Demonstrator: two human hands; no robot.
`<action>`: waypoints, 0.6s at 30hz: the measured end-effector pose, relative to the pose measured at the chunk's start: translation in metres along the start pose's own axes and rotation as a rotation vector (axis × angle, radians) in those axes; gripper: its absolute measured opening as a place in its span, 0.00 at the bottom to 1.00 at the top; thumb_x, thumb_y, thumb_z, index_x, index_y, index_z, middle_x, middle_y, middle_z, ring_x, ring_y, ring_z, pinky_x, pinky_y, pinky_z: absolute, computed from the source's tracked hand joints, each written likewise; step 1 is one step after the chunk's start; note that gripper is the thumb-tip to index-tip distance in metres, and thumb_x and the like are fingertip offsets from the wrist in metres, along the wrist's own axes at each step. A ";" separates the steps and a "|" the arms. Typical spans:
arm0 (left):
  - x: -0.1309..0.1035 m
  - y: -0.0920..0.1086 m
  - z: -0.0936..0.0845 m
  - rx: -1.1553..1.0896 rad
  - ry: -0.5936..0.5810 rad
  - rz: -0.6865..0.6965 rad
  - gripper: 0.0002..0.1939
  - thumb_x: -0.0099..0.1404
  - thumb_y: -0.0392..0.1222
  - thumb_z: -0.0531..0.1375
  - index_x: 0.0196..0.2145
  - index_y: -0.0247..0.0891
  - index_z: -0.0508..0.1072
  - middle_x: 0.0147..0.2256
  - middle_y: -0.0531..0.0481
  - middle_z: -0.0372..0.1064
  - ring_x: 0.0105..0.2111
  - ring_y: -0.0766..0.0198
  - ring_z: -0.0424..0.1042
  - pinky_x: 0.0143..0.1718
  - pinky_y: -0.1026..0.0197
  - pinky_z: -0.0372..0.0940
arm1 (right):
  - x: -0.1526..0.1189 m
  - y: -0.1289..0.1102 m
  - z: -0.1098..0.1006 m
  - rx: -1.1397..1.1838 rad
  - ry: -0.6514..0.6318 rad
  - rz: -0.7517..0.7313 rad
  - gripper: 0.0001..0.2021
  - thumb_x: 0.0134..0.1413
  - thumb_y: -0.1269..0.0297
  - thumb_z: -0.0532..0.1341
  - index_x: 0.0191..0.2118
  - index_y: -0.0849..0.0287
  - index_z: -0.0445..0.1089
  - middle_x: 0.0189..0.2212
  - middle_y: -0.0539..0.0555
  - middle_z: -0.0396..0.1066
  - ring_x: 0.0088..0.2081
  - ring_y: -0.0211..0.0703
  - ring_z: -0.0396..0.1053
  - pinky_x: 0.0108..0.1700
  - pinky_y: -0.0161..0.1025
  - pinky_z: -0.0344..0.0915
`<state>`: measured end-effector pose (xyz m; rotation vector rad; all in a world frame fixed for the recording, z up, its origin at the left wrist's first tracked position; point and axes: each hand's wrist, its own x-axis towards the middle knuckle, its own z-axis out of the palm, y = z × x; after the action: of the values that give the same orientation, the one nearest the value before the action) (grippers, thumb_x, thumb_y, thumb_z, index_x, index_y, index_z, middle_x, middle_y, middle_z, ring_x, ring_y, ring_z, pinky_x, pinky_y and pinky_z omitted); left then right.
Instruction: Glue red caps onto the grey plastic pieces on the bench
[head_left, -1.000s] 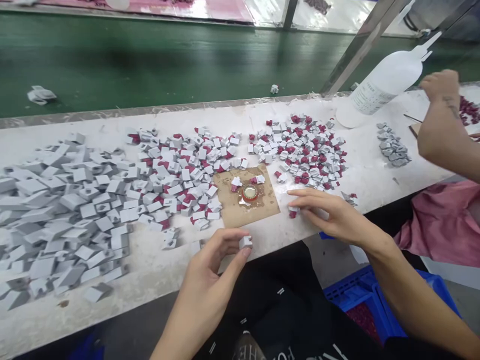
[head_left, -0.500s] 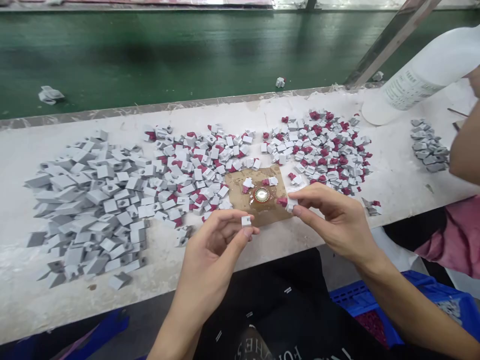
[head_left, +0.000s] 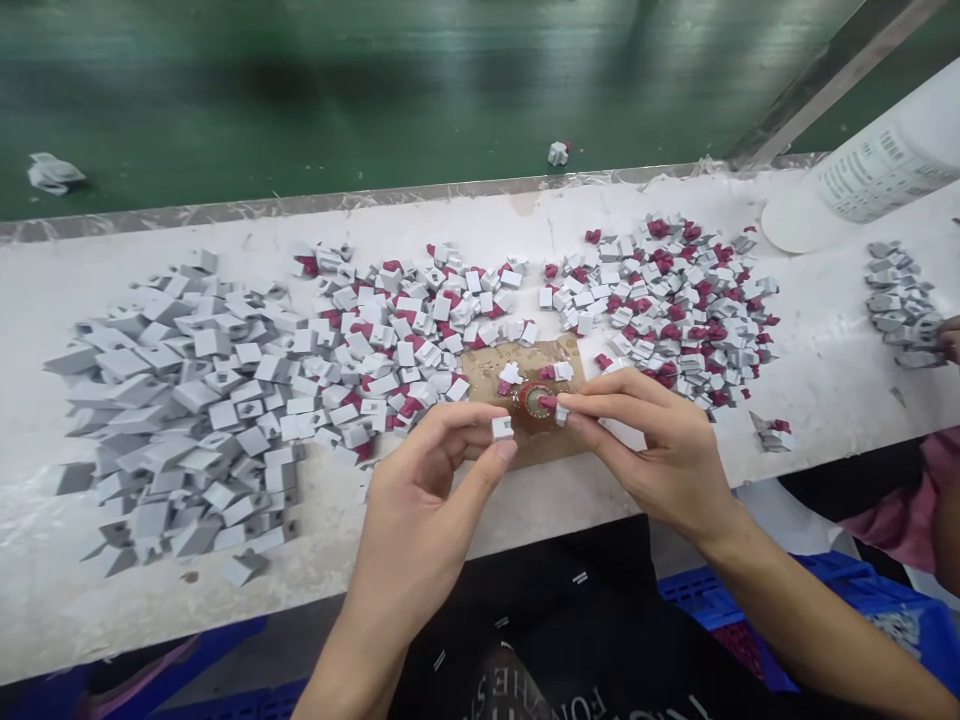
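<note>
Between the thumb and fingers of my left hand [head_left: 439, 500] is a small light-grey block [head_left: 502, 428]. My right hand [head_left: 652, 440] pinches a grey piece with a dark-red part [head_left: 561, 411], its red end over the small round dish [head_left: 538, 400]. That dish sits on a wet brown cardboard sheet [head_left: 547, 448]. Two grey-and-red pieces lie on the cardboard just behind the dish. Plain grey blocks [head_left: 180, 400] are heaped at the left, and mixed grey-and-red pieces [head_left: 409, 330] lie beside them. Another pile of grey-and-red pieces [head_left: 675, 290] is behind my right hand.
A white bottle [head_left: 862, 170] stands at the back right, near a slanted metal post [head_left: 832, 90]. Another person's hand [head_left: 951, 338] touches a small grey pile [head_left: 900, 300]. Behind the table runs a green belt [head_left: 375, 100]. Blue crates [head_left: 847, 580] are below right.
My right hand has moved left, bringing the red end of its piece over the dish. My left hand still holds its block. The other person's hand now shows at the grey pile. The view has shifted slightly.
</note>
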<state>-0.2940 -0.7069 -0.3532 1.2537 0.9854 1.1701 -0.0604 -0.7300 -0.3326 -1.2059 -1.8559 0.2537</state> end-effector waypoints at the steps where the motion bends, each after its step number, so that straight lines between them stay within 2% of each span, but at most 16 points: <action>1: 0.002 0.001 0.000 -0.008 0.005 0.000 0.06 0.74 0.44 0.77 0.47 0.47 0.88 0.40 0.52 0.87 0.41 0.62 0.88 0.43 0.67 0.83 | 0.001 -0.002 -0.001 0.036 0.021 0.034 0.15 0.74 0.76 0.72 0.55 0.49 0.90 0.46 0.54 0.86 0.46 0.46 0.84 0.47 0.44 0.81; 4: 0.008 0.004 0.005 -0.072 -0.016 -0.010 0.06 0.74 0.44 0.77 0.47 0.46 0.87 0.42 0.51 0.88 0.42 0.59 0.89 0.45 0.63 0.85 | 0.004 -0.007 -0.003 0.203 0.081 0.175 0.16 0.73 0.74 0.73 0.55 0.43 0.91 0.44 0.52 0.85 0.46 0.46 0.82 0.48 0.44 0.81; 8: 0.018 0.011 0.015 -0.105 -0.075 -0.031 0.09 0.75 0.47 0.76 0.49 0.44 0.87 0.48 0.46 0.89 0.47 0.53 0.90 0.51 0.56 0.87 | 0.005 -0.005 -0.002 0.462 0.115 0.336 0.16 0.75 0.67 0.74 0.59 0.36 0.90 0.45 0.52 0.82 0.48 0.48 0.81 0.49 0.47 0.83; 13: 0.025 0.014 0.022 -0.144 -0.136 -0.052 0.10 0.77 0.47 0.74 0.52 0.44 0.86 0.49 0.46 0.89 0.51 0.50 0.90 0.55 0.52 0.87 | 0.006 -0.002 -0.001 0.524 0.087 0.368 0.10 0.76 0.58 0.75 0.56 0.35 0.91 0.42 0.54 0.81 0.47 0.50 0.78 0.47 0.49 0.82; 18: 0.029 0.011 0.023 -0.130 -0.145 -0.072 0.09 0.76 0.47 0.74 0.51 0.44 0.87 0.50 0.46 0.89 0.51 0.51 0.90 0.55 0.52 0.87 | 0.007 -0.003 -0.002 0.517 0.075 0.369 0.11 0.76 0.60 0.75 0.56 0.35 0.91 0.44 0.54 0.83 0.48 0.50 0.80 0.47 0.48 0.82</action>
<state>-0.2682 -0.6824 -0.3378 1.1732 0.8275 1.0553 -0.0622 -0.7262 -0.3254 -1.1550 -1.3710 0.8263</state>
